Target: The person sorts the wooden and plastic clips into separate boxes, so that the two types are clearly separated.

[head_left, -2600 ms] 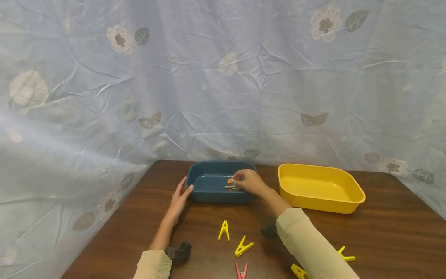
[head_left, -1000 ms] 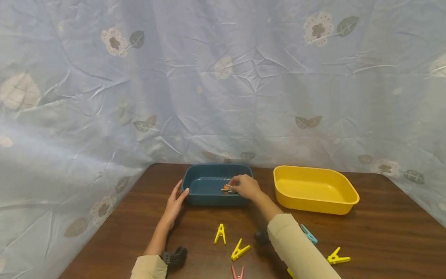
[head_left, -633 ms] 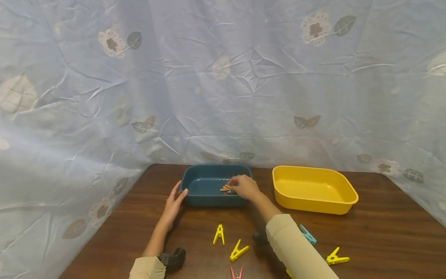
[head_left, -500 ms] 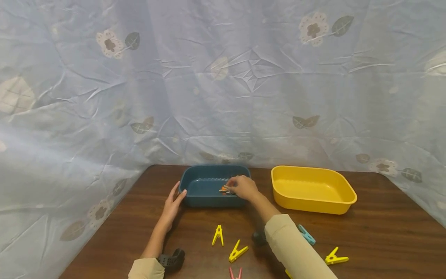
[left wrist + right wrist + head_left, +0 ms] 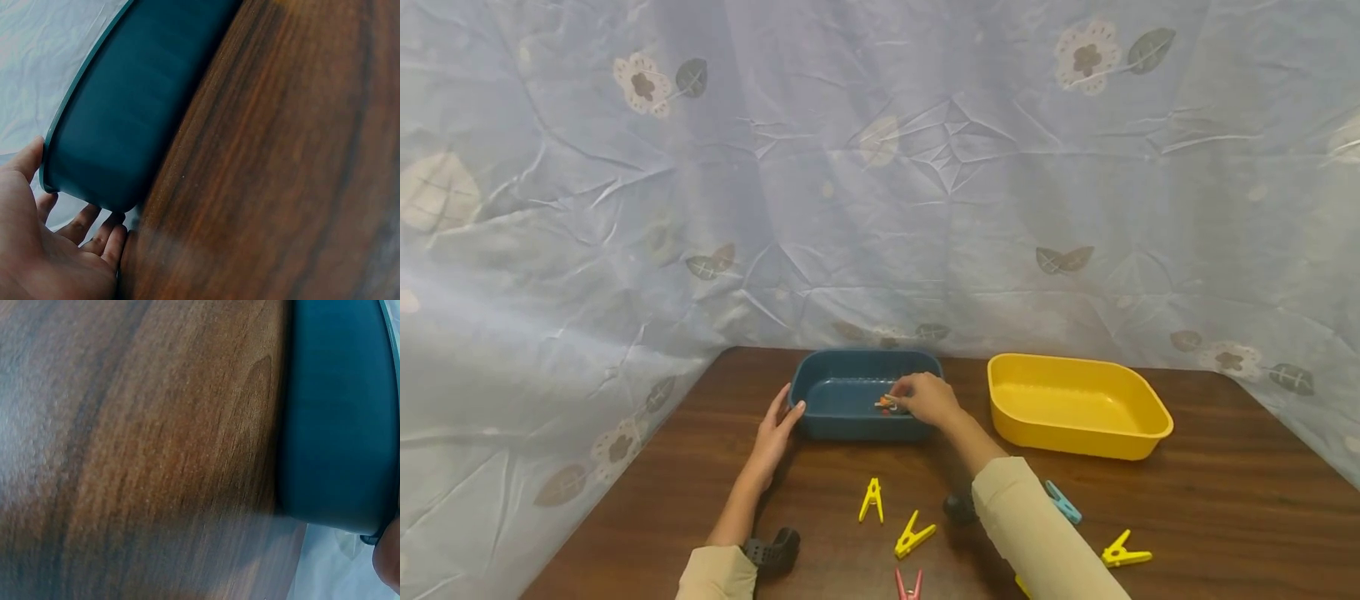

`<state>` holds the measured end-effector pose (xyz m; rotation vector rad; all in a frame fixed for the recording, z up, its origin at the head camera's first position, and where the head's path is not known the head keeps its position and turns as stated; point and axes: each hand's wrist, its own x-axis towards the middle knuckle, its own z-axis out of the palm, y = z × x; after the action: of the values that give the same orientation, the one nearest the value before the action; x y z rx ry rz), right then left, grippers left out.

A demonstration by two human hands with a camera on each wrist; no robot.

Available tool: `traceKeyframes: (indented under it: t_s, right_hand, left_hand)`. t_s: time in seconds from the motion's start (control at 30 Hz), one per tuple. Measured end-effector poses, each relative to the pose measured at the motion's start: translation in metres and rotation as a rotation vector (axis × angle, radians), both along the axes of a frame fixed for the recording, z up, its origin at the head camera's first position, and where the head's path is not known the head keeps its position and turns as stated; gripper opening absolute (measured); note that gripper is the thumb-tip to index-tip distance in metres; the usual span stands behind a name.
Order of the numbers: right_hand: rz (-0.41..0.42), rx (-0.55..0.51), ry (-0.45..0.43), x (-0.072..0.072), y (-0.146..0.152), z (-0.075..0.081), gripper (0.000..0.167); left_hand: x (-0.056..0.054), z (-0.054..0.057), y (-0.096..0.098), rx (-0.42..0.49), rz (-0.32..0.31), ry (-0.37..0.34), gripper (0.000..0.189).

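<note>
My left hand [image 5: 772, 433] holds the left end of a dark blue plastic tub [image 5: 850, 429], thumb at the rim and fingers along the outside; the left wrist view shows these fingers [image 5: 100, 237] against the end wall. My right hand [image 5: 928, 397] reaches over the tub's near right side, thumb and fingertips together at a small wooden clothespin [image 5: 889, 397] with an orange bit on it. Other small pale and reddish pieces lie just beneath, partly hidden by this hand. In the right wrist view the tub wall [image 5: 340, 412] hides most of the hand.
A yellow tub [image 5: 1078, 433] stands to the right. On the brown table [image 5: 820, 517] lie yellow clothespins [image 5: 913, 536], a pink one [image 5: 908, 586] and a light blue one [image 5: 1063, 502]. The right sleeve [image 5: 1037, 525] partly covers another yellow one. A floral curtain [image 5: 880, 208] hangs behind.
The right hand has lowered slightly into the blue tub with the clothespin, then stayed nearly still. The left hand keeps its place. The light blue clothespin has come into view beside the right sleeve.
</note>
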<state>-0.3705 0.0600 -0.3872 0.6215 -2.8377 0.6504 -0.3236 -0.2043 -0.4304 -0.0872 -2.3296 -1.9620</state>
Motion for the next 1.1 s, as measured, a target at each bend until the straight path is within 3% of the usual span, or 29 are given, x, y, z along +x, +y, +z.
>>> traceKeyframes:
  t_s: [0.63, 0.9, 1.1]
  right_hand:
    - [-0.018, 0.006, -0.004, -0.0012, 0.0005, -0.0001, 0.005]
    - [0.006, -0.006, -0.007, 0.0016, 0.0011, 0.002, 0.018]
    - [0.01, -0.049, 0.002, -0.0002, 0.0036, 0.0004, 0.017]
  left_hand:
    - [-0.0002, 0.0001, 0.0005, 0.003, -0.003, -0.002, 0.064]
    - [0.002, 0.0008, -0.0003, 0.003, -0.014, -0.005, 0.063]
    - [0.002, 0.0009, 0.0013, 0.013, -0.021, -0.007, 0.067]
